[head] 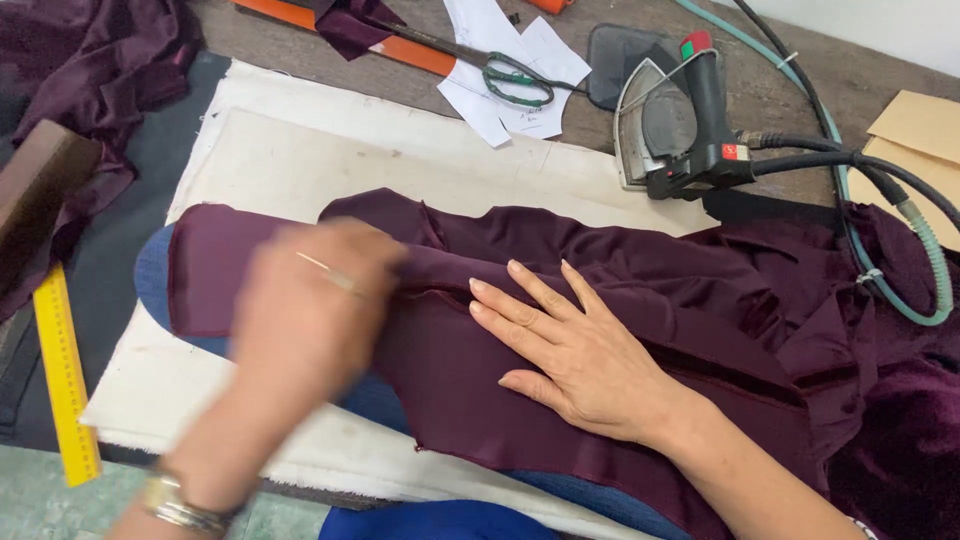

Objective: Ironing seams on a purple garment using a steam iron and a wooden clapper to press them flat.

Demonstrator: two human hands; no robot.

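Dark plum satin fabric (600, 290) is pinned flat by the spread right hand (570, 345); blurred left hand (310, 310) — grip indiscernible — could be dragging folds askew beside it.

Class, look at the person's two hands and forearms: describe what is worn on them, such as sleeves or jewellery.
Both forearms are bare, with no sleeves in view. The left hand is motion-blurred; its wrist carries a metal bracelet or watch band, silver and gold in tone. The right hand shows no rings or gloves.
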